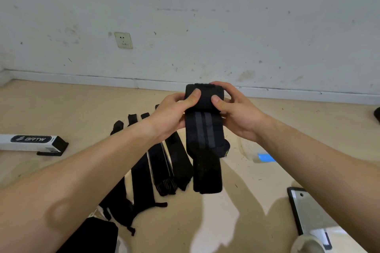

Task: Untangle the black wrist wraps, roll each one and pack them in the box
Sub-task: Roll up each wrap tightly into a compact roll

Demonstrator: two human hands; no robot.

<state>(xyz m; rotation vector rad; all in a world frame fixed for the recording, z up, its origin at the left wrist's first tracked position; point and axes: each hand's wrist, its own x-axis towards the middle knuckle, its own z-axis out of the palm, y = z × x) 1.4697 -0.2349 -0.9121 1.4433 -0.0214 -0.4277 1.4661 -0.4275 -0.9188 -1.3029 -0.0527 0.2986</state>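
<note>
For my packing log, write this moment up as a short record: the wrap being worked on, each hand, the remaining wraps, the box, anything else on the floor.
held wrap: partly rolled at the top, striped tail hanging down
left hand: grips the roll, thumb on it
right hand: grips the roll from the other side
other wraps: unrolled, side by side on the floor
box: on the floor at left, apart from the wraps
phone: on the floor, lower right

The wrist wrap (205,131) is showing matt black woven cloth, its tail looking fuzzy; the floor (61,109) is gleaming smooth; the wall (226,26) is looking scuffed.
</note>
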